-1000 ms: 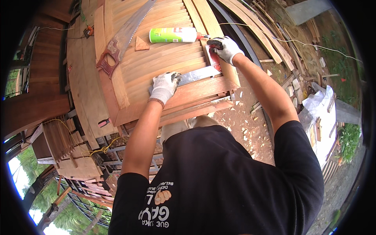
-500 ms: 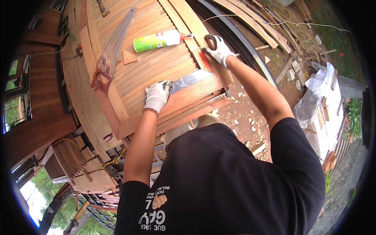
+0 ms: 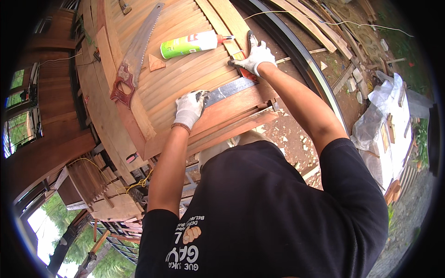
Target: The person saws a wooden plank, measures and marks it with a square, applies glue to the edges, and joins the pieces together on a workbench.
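A carpenter's square with a silver metal blade (image 3: 229, 91) and a red-orange arm (image 3: 248, 74) lies over the corner of a slatted wooden panel (image 3: 204, 76). My left hand (image 3: 190, 107), in a white glove with dark fingertips, is closed around the blade's left end. My right hand (image 3: 259, 58), gloved the same way, lies over the red arm and the panel's right-hand frame piece, thumb and fingers spread apart. It hides part of that arm. Beyond the square, a white and green glue bottle (image 3: 190, 45) with a red cap lies on the slats.
A handsaw (image 3: 136, 60) rests on the panel's left side, beside a small wooden triangle (image 3: 156, 62). A hammer-like tool (image 3: 124, 6) lies at the far edge. Long boards (image 3: 301, 25) and wood scraps are on the ground at right, near a plastic-covered pile (image 3: 382, 125).
My right hand has opened from a curled grip at the frame's edge to spread thumb and fingers. My left hand keeps its hold on the blade. The whole view has shifted slightly.
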`<state>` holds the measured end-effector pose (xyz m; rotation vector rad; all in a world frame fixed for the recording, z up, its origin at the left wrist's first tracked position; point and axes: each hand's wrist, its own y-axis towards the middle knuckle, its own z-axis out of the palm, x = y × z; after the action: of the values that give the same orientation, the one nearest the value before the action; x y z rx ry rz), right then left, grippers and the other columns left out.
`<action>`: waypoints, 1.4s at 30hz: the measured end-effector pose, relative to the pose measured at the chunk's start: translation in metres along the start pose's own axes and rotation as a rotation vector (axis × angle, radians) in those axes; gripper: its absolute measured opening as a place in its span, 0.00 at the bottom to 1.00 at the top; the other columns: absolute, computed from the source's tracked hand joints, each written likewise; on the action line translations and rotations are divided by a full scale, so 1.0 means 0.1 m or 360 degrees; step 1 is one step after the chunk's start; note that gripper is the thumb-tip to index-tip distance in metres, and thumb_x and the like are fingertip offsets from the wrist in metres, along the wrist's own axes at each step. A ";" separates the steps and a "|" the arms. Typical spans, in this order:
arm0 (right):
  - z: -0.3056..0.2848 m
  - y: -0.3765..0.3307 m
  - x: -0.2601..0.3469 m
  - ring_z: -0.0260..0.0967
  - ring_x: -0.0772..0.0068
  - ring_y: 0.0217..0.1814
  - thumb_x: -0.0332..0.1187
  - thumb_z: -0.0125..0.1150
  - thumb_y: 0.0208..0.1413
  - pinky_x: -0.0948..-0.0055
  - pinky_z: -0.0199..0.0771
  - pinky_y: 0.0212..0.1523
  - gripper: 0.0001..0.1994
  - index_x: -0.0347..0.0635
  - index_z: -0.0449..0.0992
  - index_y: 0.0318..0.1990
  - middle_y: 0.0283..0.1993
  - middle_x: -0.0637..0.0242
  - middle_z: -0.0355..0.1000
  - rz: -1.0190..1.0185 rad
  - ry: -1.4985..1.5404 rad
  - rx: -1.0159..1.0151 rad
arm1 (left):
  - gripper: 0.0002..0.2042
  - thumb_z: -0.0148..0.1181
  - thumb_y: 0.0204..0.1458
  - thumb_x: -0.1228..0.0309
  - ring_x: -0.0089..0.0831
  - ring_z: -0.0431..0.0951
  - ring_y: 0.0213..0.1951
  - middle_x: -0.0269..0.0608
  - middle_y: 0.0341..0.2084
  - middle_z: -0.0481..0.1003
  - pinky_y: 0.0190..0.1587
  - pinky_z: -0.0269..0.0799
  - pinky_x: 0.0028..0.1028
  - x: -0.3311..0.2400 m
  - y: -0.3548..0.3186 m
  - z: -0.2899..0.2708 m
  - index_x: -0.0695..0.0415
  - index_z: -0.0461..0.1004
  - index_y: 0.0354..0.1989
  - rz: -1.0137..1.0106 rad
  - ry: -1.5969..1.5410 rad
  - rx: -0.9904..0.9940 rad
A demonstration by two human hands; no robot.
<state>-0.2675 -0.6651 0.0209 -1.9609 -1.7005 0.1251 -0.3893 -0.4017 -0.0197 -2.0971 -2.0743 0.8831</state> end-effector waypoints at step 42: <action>0.27 0.15 -0.09 0.56 0.45 0.75 0.75 0.70 0.36 0.59 0.62 0.73 0.71 0.43 0.37 0.79 0.74 0.42 0.52 -0.0068 -0.0317 -0.0196 | 0.50 0.77 0.36 0.47 0.54 0.46 0.75 0.51 0.74 0.51 0.75 0.39 0.56 0.40 -1.07 0.13 0.52 0.62 0.70 0.0112 0.0075 -0.0330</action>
<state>-0.2674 -0.6653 -0.0111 -2.0579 -1.9171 0.2110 -0.4941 -0.3592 0.0012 -2.2801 -2.1643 0.6432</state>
